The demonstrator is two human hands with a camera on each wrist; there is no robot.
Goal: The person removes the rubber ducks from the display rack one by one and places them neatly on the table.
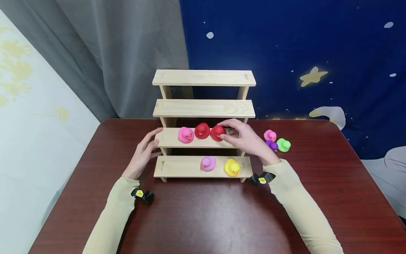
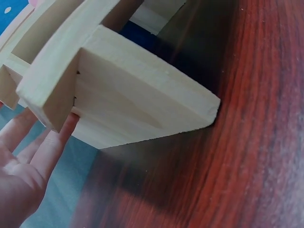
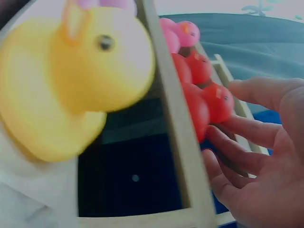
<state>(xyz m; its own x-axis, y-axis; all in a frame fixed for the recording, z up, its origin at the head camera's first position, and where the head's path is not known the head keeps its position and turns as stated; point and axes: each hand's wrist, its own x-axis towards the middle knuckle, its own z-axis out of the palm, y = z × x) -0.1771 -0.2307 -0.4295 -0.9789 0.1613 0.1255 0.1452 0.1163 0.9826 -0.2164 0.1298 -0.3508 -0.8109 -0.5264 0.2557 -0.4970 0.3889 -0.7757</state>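
My right hand (image 1: 245, 139) pinches a red rubber duck (image 1: 217, 132) between thumb and fingers on the second step from the bottom of a wooden stepped shelf (image 1: 203, 108). Beside that duck stand another red duck (image 1: 202, 131) and a pink duck (image 1: 185, 135). On the bottom step are a lilac duck (image 1: 208, 163) and a yellow duck (image 1: 232, 167), the latter large and close in the right wrist view. My left hand (image 1: 142, 153) touches the shelf's left end with fairly straight fingers; in the left wrist view a fingertip (image 2: 74, 118) rests against the wood.
Right of the shelf, a pink duck (image 1: 270, 135), a purple duck (image 1: 272, 145) and a green duck (image 1: 283, 145) sit together on the dark red-brown table (image 1: 203, 218). Behind hang a grey curtain (image 1: 127, 53) and a blue cloth (image 1: 269, 42) with stars.
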